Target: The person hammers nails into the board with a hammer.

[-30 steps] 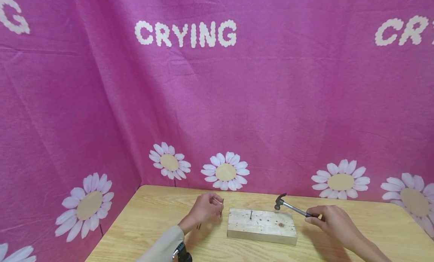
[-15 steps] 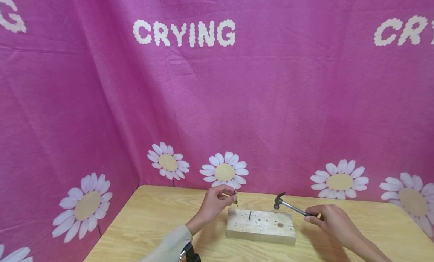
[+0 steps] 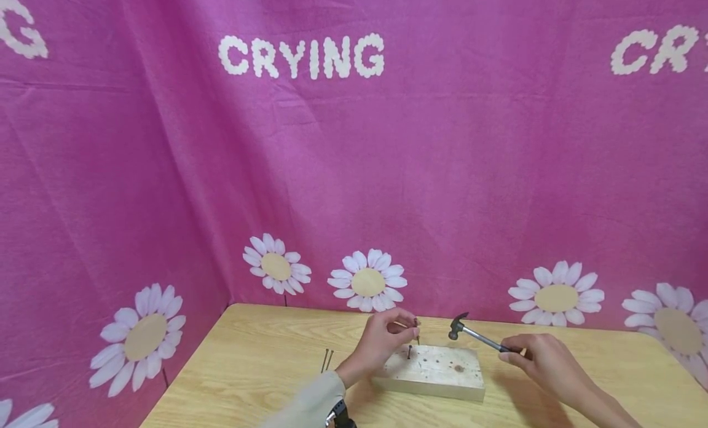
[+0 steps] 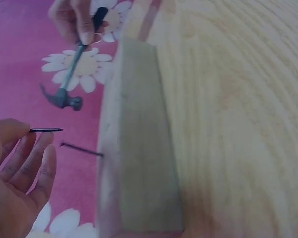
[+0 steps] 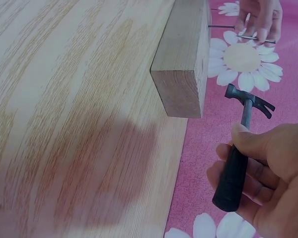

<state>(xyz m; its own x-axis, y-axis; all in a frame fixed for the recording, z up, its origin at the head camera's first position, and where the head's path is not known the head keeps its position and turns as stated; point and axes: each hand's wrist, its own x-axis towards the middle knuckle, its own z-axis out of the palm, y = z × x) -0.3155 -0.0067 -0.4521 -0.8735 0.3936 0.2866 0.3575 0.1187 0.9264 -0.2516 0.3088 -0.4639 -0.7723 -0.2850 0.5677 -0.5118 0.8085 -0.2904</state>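
Head view: we see a person's left hand (image 3: 381, 345) pinching a loose nail (image 3: 417, 339) between thumb and fingertips, point down, just above the wooden block (image 3: 437, 371) that lies on the light wooden table (image 3: 243, 366). A second nail (image 3: 409, 352) stands upright in the block's top face, just beside the pinched one — the two are close but apart. The right hand (image 3: 539, 360) curls its fingers round the black grip of a small claw hammer (image 3: 470, 334), whose head hangs in the air over the block's far right part, clear of both nails.

From the left wrist we see the pinched nail (image 4: 45, 130) jutting from the fingertips while the other fingers lie loosely extended; the standing nail (image 4: 82, 149) sits nearby in the block (image 4: 139, 148). From the right wrist, thumb and fingers wrap the hammer (image 5: 241, 144) handle firmly.

Two spare nails (image 3: 326, 359) lie on the table to the left of the block — behind it all hangs a pink daisy-print cloth (image 3: 442, 170).
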